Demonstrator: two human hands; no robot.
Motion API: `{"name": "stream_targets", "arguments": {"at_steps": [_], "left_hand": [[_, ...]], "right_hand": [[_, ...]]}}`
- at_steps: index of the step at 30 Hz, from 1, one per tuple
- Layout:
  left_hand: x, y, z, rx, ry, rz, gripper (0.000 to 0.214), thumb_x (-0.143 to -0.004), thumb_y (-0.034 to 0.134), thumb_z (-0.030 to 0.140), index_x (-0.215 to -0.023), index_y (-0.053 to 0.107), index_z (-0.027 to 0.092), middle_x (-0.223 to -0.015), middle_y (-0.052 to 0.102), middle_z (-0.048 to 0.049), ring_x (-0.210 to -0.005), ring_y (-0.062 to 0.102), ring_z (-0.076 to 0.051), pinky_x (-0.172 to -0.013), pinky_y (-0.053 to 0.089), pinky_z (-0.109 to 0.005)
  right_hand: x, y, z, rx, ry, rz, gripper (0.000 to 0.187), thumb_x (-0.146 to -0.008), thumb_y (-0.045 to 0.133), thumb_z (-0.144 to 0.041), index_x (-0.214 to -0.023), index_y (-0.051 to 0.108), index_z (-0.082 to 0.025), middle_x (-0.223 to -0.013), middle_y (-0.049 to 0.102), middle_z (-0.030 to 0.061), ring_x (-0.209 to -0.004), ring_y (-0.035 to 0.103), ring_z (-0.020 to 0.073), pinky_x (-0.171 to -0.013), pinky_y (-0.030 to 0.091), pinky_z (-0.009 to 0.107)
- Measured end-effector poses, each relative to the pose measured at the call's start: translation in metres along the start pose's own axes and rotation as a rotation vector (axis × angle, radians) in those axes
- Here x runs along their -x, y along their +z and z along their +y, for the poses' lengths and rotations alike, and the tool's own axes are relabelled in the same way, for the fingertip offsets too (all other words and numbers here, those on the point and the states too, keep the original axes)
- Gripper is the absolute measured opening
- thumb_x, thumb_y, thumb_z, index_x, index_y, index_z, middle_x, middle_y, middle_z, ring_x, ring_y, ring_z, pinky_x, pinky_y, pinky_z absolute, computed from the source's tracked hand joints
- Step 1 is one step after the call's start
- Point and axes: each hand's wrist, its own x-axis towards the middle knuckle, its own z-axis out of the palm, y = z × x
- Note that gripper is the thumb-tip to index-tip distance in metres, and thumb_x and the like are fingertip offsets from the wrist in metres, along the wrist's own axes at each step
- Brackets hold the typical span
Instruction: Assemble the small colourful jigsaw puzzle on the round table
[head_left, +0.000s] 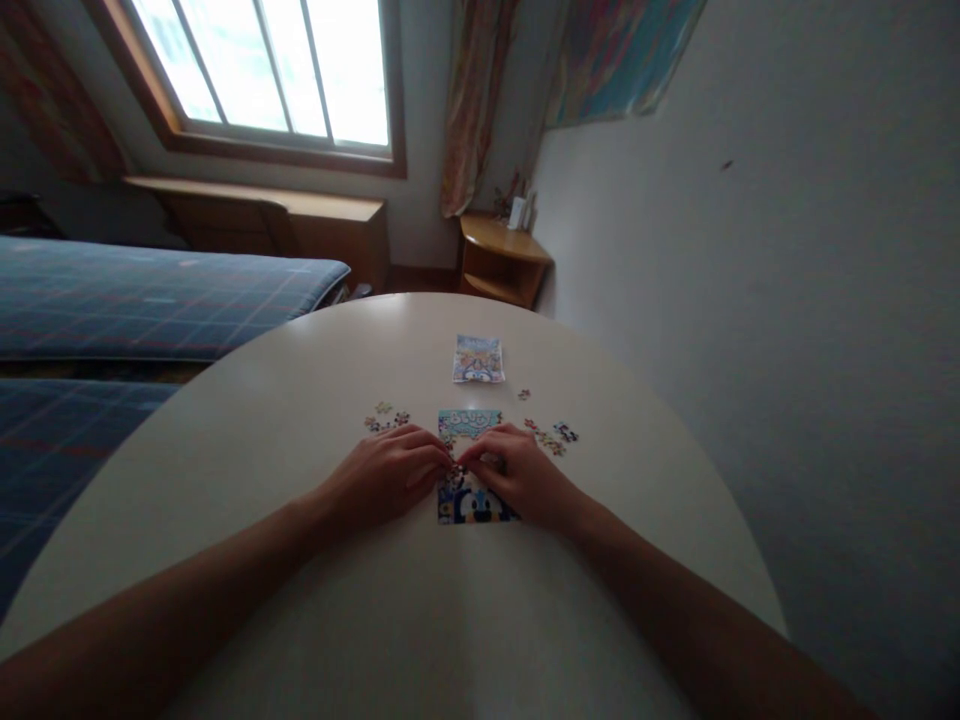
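A partly assembled jigsaw puzzle (480, 508) lies flat on the white table, showing a blue cartoon dog's face at the bottom and pale lettering at the top. Over its left edge reaches my left hand (401, 467), fingers bent and drawn together at the fingertips. My right hand (521, 475) covers the puzzle's right side, thumb and index finger pinched. Both sets of fingertips meet at a small puzzle piece (457, 470) near the left middle, mostly hidden by them. Loose puzzle pieces lie left (384, 416) and right (555, 440) of the puzzle.
A creased picture sheet (478, 360) lies beyond the puzzle, with a single loose piece (524, 394) nearby. The round table (300, 600) stands beside a white wall (787, 300). Plaid-covered beds (150, 300) are at left; a corner shelf (506, 245) stands behind.
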Motion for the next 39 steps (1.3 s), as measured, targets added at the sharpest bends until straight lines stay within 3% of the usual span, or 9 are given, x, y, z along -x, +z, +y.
{"name": "stream_targets", "arguments": {"at_steps": [14, 23, 30, 34, 39], "left_hand": [[0.002, -0.002, 0.001, -0.092, 0.048, -0.038, 0.019, -0.097, 0.053, 0.023, -0.103, 0.07, 0.026, -0.106, 0.071, -0.0023, -0.096, 0.066, -0.018, -0.08, 0.055, -0.033], [0.003, -0.004, 0.0, -0.236, 0.194, -0.034, 0.02, -0.096, 0.055, 0.022, -0.113, 0.067, 0.024, -0.108, 0.069, -0.0036, -0.096, 0.065, -0.019, -0.082, 0.055, -0.033], [0.003, -0.012, 0.002, -0.363, 0.266, -0.128, 0.031, -0.097, 0.055, 0.027, -0.127, 0.058, 0.024, -0.113, 0.066, -0.0062, -0.097, 0.064, -0.022, -0.086, 0.054, -0.037], [0.004, -0.014, 0.003, -0.328, 0.252, -0.164, 0.031, -0.097, 0.056, 0.031, -0.127, 0.058, 0.027, -0.12, 0.063, -0.0067, -0.102, 0.062, -0.023, -0.089, 0.053, -0.039], [0.005, -0.012, 0.0, -0.264, 0.237, -0.156, 0.03, -0.097, 0.055, 0.03, -0.127, 0.058, 0.027, -0.12, 0.062, -0.0069, -0.104, 0.061, -0.024, -0.089, 0.053, -0.042]], "right_hand": [[0.001, 0.004, 0.002, 0.084, -0.009, -0.011, 0.014, -0.082, 0.068, -0.015, -0.089, 0.074, -0.025, -0.086, 0.073, 0.0001, -0.1, 0.061, 0.0211, -0.096, 0.038, 0.038], [0.003, 0.003, -0.001, 0.158, -0.011, -0.006, 0.006, -0.082, 0.072, -0.022, -0.087, 0.074, -0.025, -0.09, 0.072, 0.0015, -0.102, 0.059, 0.0214, -0.097, 0.036, 0.038], [0.002, 0.004, -0.001, 0.192, -0.031, -0.005, 0.004, -0.085, 0.073, -0.026, -0.088, 0.075, -0.026, -0.092, 0.072, 0.0029, -0.102, 0.059, 0.0221, -0.096, 0.038, 0.039], [0.002, -0.017, 0.005, 0.193, -0.015, 0.045, 0.008, -0.088, 0.068, -0.022, -0.092, 0.075, -0.023, -0.095, 0.071, 0.0049, -0.097, 0.061, 0.0205, -0.089, 0.043, 0.034], [0.01, -0.072, 0.031, 0.314, 0.255, 0.04, 0.014, -0.09, 0.063, -0.024, -0.094, 0.075, -0.019, -0.096, 0.071, 0.0071, -0.082, 0.064, 0.0184, -0.078, 0.046, 0.031]]}}
